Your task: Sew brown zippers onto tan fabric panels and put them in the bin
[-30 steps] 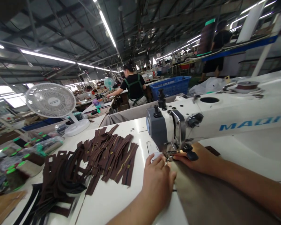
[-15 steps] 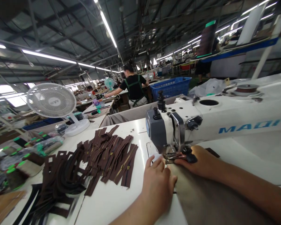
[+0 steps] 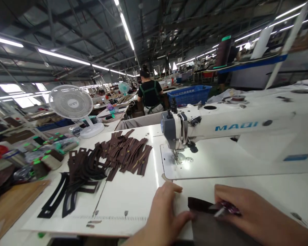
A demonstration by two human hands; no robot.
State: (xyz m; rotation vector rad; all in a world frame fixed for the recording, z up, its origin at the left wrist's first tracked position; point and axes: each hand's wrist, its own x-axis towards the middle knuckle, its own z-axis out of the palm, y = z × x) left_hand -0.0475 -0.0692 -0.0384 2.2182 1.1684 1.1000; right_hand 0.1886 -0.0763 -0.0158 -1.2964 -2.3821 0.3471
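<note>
A brown fabric piece point(image 3: 207, 227) lies at the table's front edge, with a darker strip point(image 3: 199, 204) along its top. My right hand point(image 3: 248, 212) is closed over it, gripping what look like thread snips point(image 3: 229, 207) with a purple patterned handle and pale blades. My left hand point(image 3: 166, 212) rests beside the fabric, thumb and forefinger apart, the thumb tip at the fabric's left edge. Behind both hands stands the white sewing machine point(image 3: 210, 128); its presser foot point(image 3: 177, 158) has no cloth under it.
Brown zipper pieces point(image 3: 128, 152) lie heaped left of the machine, beside dark curved strips point(image 3: 87, 171). Farther left are a white fan point(image 3: 71, 102), thread cones point(image 3: 51, 162) and a brown board point(image 3: 20, 201). Beyond, a co-worker point(image 3: 150, 90) sits near a blue basket point(image 3: 188, 95).
Both hands and the fabric have come away from the presser foot toward the table's front edge. The view has shifted, showing more of the table. The co-worker's arm has drawn in.
</note>
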